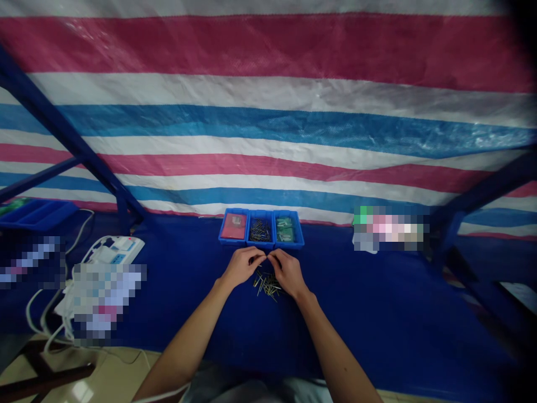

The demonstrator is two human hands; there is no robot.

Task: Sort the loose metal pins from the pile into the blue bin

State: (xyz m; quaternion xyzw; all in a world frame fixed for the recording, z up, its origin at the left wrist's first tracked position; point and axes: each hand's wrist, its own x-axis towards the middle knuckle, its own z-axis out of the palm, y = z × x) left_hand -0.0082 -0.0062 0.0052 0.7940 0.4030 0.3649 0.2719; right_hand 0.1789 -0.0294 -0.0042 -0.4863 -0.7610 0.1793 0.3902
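My left hand (242,267) and my right hand (287,273) sit close together on the blue-covered table, their fingertips meeting just in front of a row of blue plastic bins. Anything pinched between the fingertips is hidden or too small to see. Just below them lies a loose pile of thin metal pins (266,285), brass and steel in colour. The middle bin (260,239) holds similar pins. The left bin (233,239) holds a flat red item, and the right bin (288,239) holds green pieces.
A striped pink, white and blue tarpaulin (268,129) hangs behind the table, with dark blue frame bars (62,129) at both sides. To the left are a white electrical device (113,250), white cables and pixelated objects. Another pixelated object (388,228) stands to the right.
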